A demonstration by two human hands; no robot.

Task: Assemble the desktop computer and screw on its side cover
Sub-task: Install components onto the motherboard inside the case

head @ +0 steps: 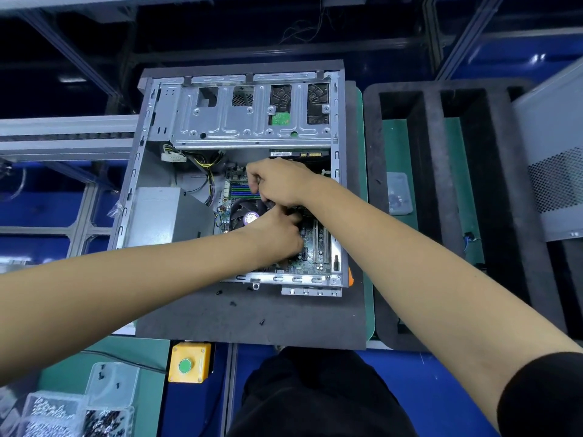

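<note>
The open desktop case (164, 130) lies on its side on a dark mat (252, 320). Inside are the green motherboard (310, 257), a CPU fan (244, 209) with a purple sticker, and the grey power supply (157, 216). Both hands are inside the case, just right of the fan. My right hand (284, 181) curls its fingers round a dark cable end (269, 203). My left hand (277, 231) meets it from below and pinches the same dark piece; its fingertips are partly hidden. The perforated grey side cover (555, 159) leans at the far right.
Three loose black screws (233, 303) lie on the mat in front of the case. A black foam tray (429, 200) holding a small plastic box (399, 193) stands to the right. A yellow button box (189, 362) and clear screw boxes (104, 392) sit near me.
</note>
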